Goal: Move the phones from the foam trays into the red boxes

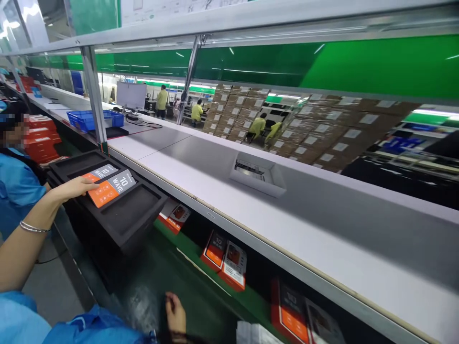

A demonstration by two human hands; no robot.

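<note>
My left hand [71, 188], with a metal bangle [34, 227] on the wrist, reaches in from the left, its fingertips against an orange-and-grey "10 WAVE" box [111, 188]. That box lies in a black foam tray [125, 217], overlapping a second, similar box [100, 172]. Whether my fingers grip the box, I cannot tell. Low in the view, my right hand [175, 313] hangs over a green belt [154, 282], with nothing visible in it. Several orange product boxes [233, 266] lie on that belt, below the white bench [229, 191].
A co-worker in a blue smock [17, 186] stands at far left beside stacked red boxes [41, 143]. A blue crate [95, 119] sits along the bench, and a socket unit [256, 174] is set into it. Stacked cartons [244, 112] and people in yellow smocks stand beyond.
</note>
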